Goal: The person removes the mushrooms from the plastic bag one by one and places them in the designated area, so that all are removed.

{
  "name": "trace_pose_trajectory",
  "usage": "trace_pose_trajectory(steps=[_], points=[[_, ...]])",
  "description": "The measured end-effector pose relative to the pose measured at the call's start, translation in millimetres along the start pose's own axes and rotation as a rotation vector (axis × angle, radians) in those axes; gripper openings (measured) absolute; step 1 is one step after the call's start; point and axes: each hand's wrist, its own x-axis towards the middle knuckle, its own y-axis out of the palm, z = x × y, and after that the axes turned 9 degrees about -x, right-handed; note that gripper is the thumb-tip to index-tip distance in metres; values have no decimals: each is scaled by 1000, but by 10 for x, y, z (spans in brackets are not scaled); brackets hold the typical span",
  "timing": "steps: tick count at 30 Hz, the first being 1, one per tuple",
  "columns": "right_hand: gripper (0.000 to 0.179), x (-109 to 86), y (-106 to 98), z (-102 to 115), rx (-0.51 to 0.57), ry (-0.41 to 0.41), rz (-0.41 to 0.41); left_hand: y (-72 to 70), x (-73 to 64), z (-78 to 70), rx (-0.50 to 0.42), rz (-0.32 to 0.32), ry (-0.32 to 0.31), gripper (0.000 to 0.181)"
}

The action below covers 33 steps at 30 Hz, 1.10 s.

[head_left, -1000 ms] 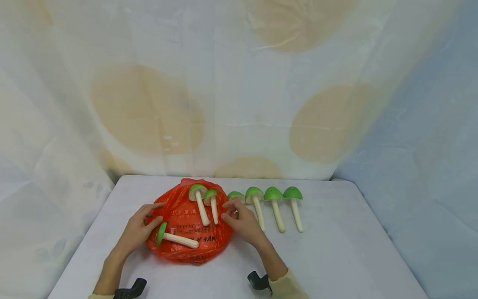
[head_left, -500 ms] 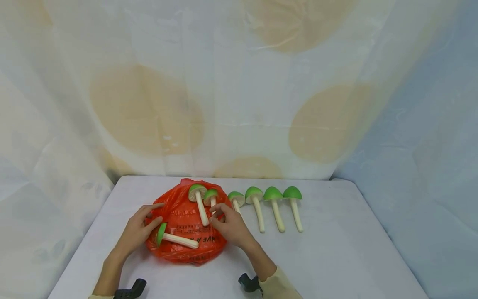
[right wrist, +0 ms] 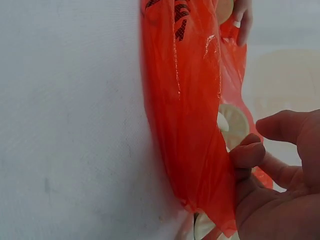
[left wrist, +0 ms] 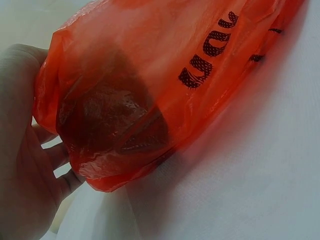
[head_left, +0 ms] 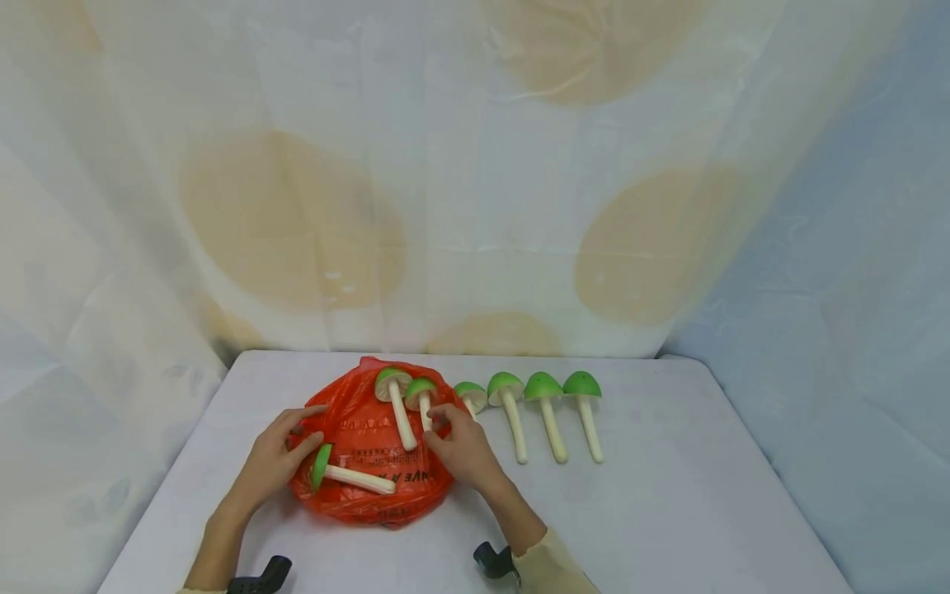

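Note:
A red plastic bag (head_left: 341, 507) lies spread on the table with its mouth facing up. Inside are three toy mushrooms with green caps and pale stems: one mushroom (head_left: 359, 478) across the near left, another (head_left: 402, 417) at the back and a third (head_left: 420, 389) beside it. My left hand (head_left: 275, 454) grips the bag's left edge, thumb on one side and fingers on the other. Over the bag's right rim is my right hand (head_left: 463, 450), fingers loosely bent, with a gap between thumb and forefinger. It covers the lower stem of the third mushroom; contact there is unclear.
Several more green-capped mushrooms (head_left: 545, 412) stand in a row on the white table (head_left: 653, 511), right of the bag. The leftmost mushroom (head_left: 470, 396) is partly hidden by my right hand. A patterned cloth (head_left: 475, 206) hangs behind the table.
My right hand has moved left from beside the bag to over its right rim, then slightly back to the right. More of the row's leftmost mushroom shows. My left hand stays put.

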Motion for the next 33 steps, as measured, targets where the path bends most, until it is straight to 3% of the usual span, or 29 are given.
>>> trace_pose_trajectory(steps=[12,33], points=[[41,30,67,11,-75,47,16,-7,5,-3,3,3,-7,43],[46,57,102,-45,7,103,57,-3,4,-20,11,4,22,43]])
